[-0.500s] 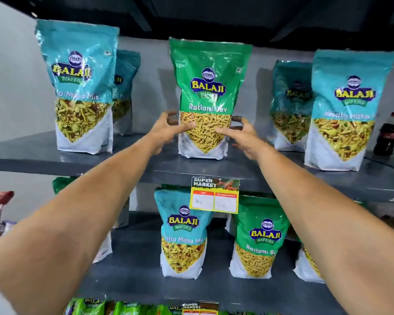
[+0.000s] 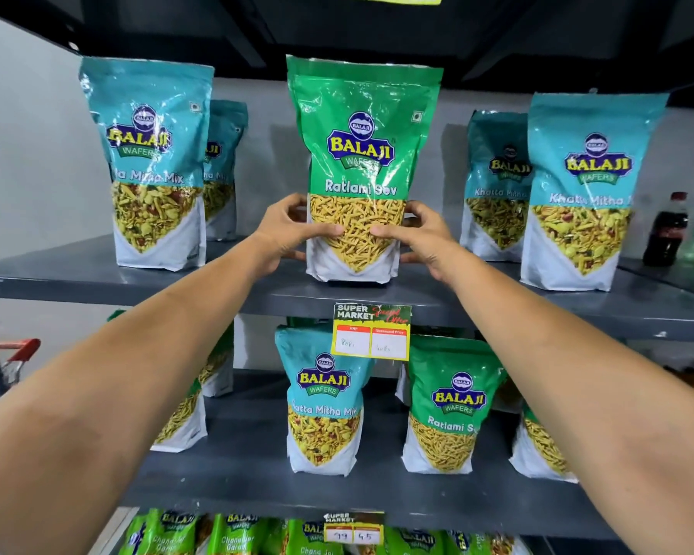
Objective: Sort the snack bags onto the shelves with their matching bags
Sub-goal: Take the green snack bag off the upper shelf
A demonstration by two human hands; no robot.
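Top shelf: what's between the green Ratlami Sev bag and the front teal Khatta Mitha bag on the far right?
Head view: the right hand on the Ratlami Sev bag, then another teal bag set farther back; bare top shelf in front.

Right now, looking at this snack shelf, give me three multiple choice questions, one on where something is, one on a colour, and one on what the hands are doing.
1. Where does the dark cola bottle stand?
A. Far right end of the top shelf
B. Middle shelf, left end
C. Beside the price tag

2. What colour is the Ratlami Sev bag between the hands?
A. Teal
B. Green
C. Red

3. How is that bag held?
A. One hand pinches its top edge
B. Both hands grip its lower sides
C. No hand touches it

Answers:
1. A, the bottle stands past the rightmost teal Khatta Mitha bag.
2. B, its upper half is green, unlike its teal neighbours.
3. B, the left hand and right hand wrap its two sides, thumbs on the front.
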